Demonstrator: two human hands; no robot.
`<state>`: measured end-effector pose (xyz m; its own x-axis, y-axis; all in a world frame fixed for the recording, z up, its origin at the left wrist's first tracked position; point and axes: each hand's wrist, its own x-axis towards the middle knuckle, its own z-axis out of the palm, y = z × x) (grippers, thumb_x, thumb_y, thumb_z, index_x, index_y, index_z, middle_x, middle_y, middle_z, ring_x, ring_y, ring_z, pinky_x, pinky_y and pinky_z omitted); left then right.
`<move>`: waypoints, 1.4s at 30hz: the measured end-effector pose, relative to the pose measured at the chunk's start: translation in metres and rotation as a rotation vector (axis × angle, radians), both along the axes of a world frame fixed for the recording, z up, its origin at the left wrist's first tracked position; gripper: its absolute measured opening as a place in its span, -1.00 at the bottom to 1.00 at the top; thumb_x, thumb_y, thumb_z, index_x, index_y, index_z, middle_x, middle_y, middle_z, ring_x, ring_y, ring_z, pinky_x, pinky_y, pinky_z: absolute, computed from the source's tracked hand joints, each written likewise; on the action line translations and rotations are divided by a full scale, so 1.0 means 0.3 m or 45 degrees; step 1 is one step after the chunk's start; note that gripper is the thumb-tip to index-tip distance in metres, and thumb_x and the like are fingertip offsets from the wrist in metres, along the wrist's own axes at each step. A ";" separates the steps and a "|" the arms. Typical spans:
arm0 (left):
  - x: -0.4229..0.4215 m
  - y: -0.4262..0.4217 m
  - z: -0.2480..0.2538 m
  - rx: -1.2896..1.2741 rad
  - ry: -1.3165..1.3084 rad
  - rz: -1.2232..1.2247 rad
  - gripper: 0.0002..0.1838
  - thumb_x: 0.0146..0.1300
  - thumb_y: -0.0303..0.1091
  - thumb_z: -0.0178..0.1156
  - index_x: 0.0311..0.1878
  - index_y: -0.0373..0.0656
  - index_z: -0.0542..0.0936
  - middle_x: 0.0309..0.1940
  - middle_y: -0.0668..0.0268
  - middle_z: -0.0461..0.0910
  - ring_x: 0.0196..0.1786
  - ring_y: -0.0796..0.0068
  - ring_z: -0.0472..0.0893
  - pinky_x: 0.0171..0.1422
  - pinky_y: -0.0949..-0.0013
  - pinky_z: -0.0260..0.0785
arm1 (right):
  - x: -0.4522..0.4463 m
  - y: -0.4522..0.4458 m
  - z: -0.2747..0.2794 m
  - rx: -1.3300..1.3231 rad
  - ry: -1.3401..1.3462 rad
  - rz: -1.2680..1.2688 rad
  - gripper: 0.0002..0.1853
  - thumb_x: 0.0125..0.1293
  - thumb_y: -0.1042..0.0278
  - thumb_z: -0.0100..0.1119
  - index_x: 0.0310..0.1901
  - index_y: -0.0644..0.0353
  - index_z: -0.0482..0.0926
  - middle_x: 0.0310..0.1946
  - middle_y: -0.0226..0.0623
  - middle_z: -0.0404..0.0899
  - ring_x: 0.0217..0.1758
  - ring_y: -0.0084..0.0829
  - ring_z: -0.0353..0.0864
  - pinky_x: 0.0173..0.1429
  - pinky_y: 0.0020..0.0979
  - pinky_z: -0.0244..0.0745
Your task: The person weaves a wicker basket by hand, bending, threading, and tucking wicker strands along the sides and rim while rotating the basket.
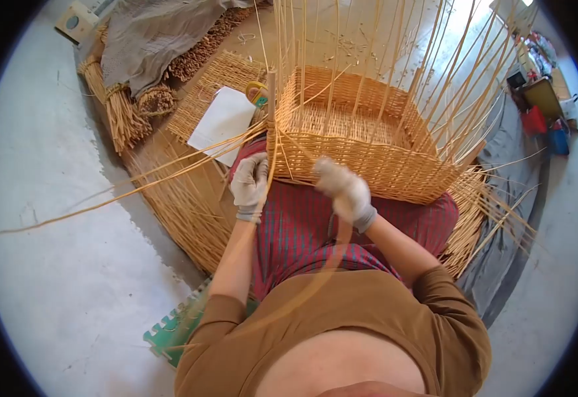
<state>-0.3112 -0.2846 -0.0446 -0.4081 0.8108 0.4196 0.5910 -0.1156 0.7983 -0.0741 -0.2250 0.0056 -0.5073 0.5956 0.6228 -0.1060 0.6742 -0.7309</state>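
A rectangular wicker basket [362, 162] with tall upright stakes rests over my lap. My left hand [250, 182], in a pale glove, is at the basket's near left corner, fingers closed around a long wicker strand [260, 210]. My gloved right hand [345, 188] is in front of the basket's near wall, blurred by motion; its fingers look closed, and what they hold cannot be made out. Several long strands [137, 180] stretch left from the corner post [271, 99].
Bundled wicker sticks [120, 119] lie at upper left under a grey cloth [150, 46]. Beside the basket are a white sheet [224, 122] and a yellow tape roll [256, 92]. Loose sticks [186, 212] lie left of my legs; more sticks [464, 212] lie at right.
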 end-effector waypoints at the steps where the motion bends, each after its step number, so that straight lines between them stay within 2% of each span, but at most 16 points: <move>1: 0.024 -0.002 0.013 -0.015 0.046 -0.083 -0.70 0.29 -0.46 0.29 0.10 -0.08 0.63 -0.16 0.23 0.72 -0.15 0.28 0.72 -0.06 0.31 0.56 | 0.020 0.013 -0.023 -0.223 0.278 -0.275 -0.67 0.37 0.69 -0.22 -0.10 0.23 0.59 0.01 -0.14 0.67 0.14 -0.13 0.66 0.25 -0.11 0.60; 4: 0.110 0.059 0.066 0.087 0.499 -0.230 -0.50 0.22 -0.40 0.33 0.25 0.09 0.57 0.08 0.17 0.63 -0.15 0.17 0.71 -0.06 0.22 0.58 | 0.072 0.175 -0.084 -1.277 0.351 -0.439 -0.70 0.63 0.22 -0.16 0.05 0.24 0.52 0.07 -0.12 0.63 0.08 -0.34 0.67 -0.16 -0.36 0.69; 8: 0.192 0.129 0.165 -0.438 0.514 -0.284 -0.24 0.13 -0.37 0.42 0.43 0.33 0.43 0.38 0.02 0.39 -0.10 0.04 0.69 -0.02 0.18 0.60 | 0.033 0.204 -0.018 -1.246 0.129 -0.486 -0.72 0.62 0.22 -0.12 0.02 0.20 0.54 0.09 -0.14 0.62 0.08 -0.34 0.68 -0.16 -0.32 0.70; 10: 0.200 0.160 0.125 -0.612 0.573 -0.286 -0.04 0.12 -0.30 0.43 0.53 0.55 0.18 0.49 -0.02 0.18 -0.11 0.01 0.70 -0.06 0.16 0.61 | -0.045 0.290 0.097 -0.923 -0.121 -0.541 -0.75 0.55 0.30 -0.01 0.14 0.08 0.56 0.03 -0.18 0.67 0.08 -0.36 0.70 -0.19 -0.41 0.68; 12: 0.215 0.170 0.129 -0.643 0.574 -0.251 -0.04 0.09 -0.34 0.42 0.54 0.49 0.20 0.42 -0.03 0.26 -0.07 0.00 0.68 -0.03 0.12 0.60 | -0.147 0.413 0.174 0.551 -0.522 -0.874 -0.58 0.48 0.40 0.04 0.34 -0.04 0.42 0.12 -0.13 0.62 0.05 -0.42 0.69 -0.22 -0.42 0.65; 15: 0.219 0.194 0.127 -0.646 0.704 -0.197 -0.03 0.01 -0.46 0.39 0.51 0.42 0.27 0.34 0.00 0.34 0.04 0.00 0.62 0.08 0.09 0.54 | -0.182 0.504 0.182 0.459 -0.646 -1.120 -0.37 0.44 0.51 0.03 0.50 -0.12 0.19 0.16 -0.12 0.56 -0.05 -0.42 0.70 -0.18 -0.36 0.67; 17: 0.194 0.192 0.041 -0.487 0.737 -0.187 -0.06 0.02 -0.43 0.41 0.49 0.42 0.30 0.33 0.01 0.35 0.07 0.00 0.60 0.10 0.09 0.53 | -0.069 0.362 0.259 -0.618 0.162 -0.647 -0.38 0.47 0.55 -0.05 0.50 -0.07 0.09 -0.07 -0.19 0.64 -0.13 -0.40 0.70 -0.03 -0.33 0.67; 22: 0.311 0.220 0.149 -0.165 0.846 -0.248 -0.12 0.07 -0.26 0.45 0.48 0.43 0.32 0.36 0.08 0.33 0.16 0.07 0.54 0.05 0.19 0.50 | 0.196 0.162 -0.031 -0.585 0.018 -0.835 -0.74 0.52 0.53 -0.10 0.18 0.10 0.36 -0.04 -0.18 0.62 -0.05 -0.36 0.69 0.06 -0.30 0.64; 23: 0.356 0.244 0.182 -0.149 0.875 -0.407 -0.12 0.12 -0.12 0.43 0.52 0.40 0.25 0.17 0.12 0.43 -0.09 0.23 0.60 -0.04 0.22 0.46 | 0.173 0.245 -0.028 -0.029 -0.023 -0.910 -0.59 0.47 0.57 -0.03 0.31 0.05 0.36 0.09 -0.13 0.58 0.11 -0.38 0.62 0.06 -0.33 0.63; 26: 0.441 0.280 0.170 -0.634 0.920 -0.468 -0.14 0.17 -0.15 0.38 0.53 0.41 0.21 0.03 0.14 0.47 -0.20 0.23 0.60 -0.15 0.19 0.46 | 0.107 0.398 0.150 0.388 -0.694 -1.264 -0.38 0.42 0.62 0.01 0.47 -0.08 0.26 0.23 -0.08 0.50 0.22 -0.41 0.55 0.05 -0.36 0.62; 32: 0.468 0.302 0.138 -0.312 1.137 -0.433 -0.42 0.25 -0.27 0.26 0.37 0.23 0.47 -0.03 0.16 0.48 -0.19 0.21 0.60 -0.10 0.18 0.47 | 0.391 0.215 -0.079 -0.335 0.282 -0.985 -0.43 0.42 0.65 0.01 0.42 0.02 0.30 -0.09 -0.24 0.63 -0.05 -0.42 0.65 -0.05 -0.39 0.60; 34: 0.548 0.331 0.176 0.167 0.904 -0.586 -0.29 0.16 -0.25 0.36 0.43 0.15 0.41 0.10 0.03 0.46 -0.07 0.12 0.58 0.03 0.07 0.46 | 0.447 0.174 -0.159 -0.524 0.217 -1.132 -0.56 0.37 0.63 0.10 0.26 0.12 0.43 -0.17 -0.30 0.60 -0.23 -0.45 0.60 -0.06 -0.37 0.60; 35: 0.616 0.329 0.192 -0.016 0.832 -0.698 -0.26 0.18 -0.21 0.35 0.47 0.17 0.36 0.10 0.02 0.45 -0.08 0.14 0.58 0.01 0.12 0.46 | 0.495 0.230 -0.139 0.203 -0.280 -1.278 -0.53 0.37 0.59 0.12 0.30 0.11 0.43 -0.07 -0.27 0.60 -0.16 -0.44 0.63 0.01 -0.36 0.59; 38: 0.748 0.330 0.158 -0.431 1.030 -0.600 -0.31 0.29 -0.27 0.21 0.50 0.21 0.31 -0.02 0.17 0.49 -0.15 0.26 0.61 -0.04 0.19 0.49 | 0.422 0.350 0.096 0.370 -0.590 -1.423 -0.39 0.34 0.59 0.15 0.42 0.05 0.32 0.02 -0.29 0.60 -0.14 -0.43 0.65 0.00 -0.31 0.61; 40: 0.736 0.334 0.180 -0.489 1.116 -0.667 -0.30 0.30 -0.30 0.20 0.52 0.23 0.29 -0.05 0.18 0.48 -0.16 0.30 0.60 -0.08 0.23 0.49 | 0.433 0.398 0.151 -0.459 0.065 -0.904 -0.23 0.32 0.61 0.14 0.53 -0.05 0.16 0.05 -0.25 0.61 -0.13 -0.38 0.66 0.00 -0.29 0.63; 42: 0.727 0.354 0.186 -0.428 1.234 -0.685 -0.32 0.31 -0.34 0.18 0.50 0.24 0.32 -0.08 0.17 0.49 -0.16 0.32 0.60 -0.11 0.26 0.48 | 0.589 0.330 0.031 -0.350 0.512 -0.913 -0.42 0.41 0.59 0.07 0.41 0.00 0.23 -0.05 -0.21 0.59 -0.19 -0.43 0.64 -0.06 -0.33 0.64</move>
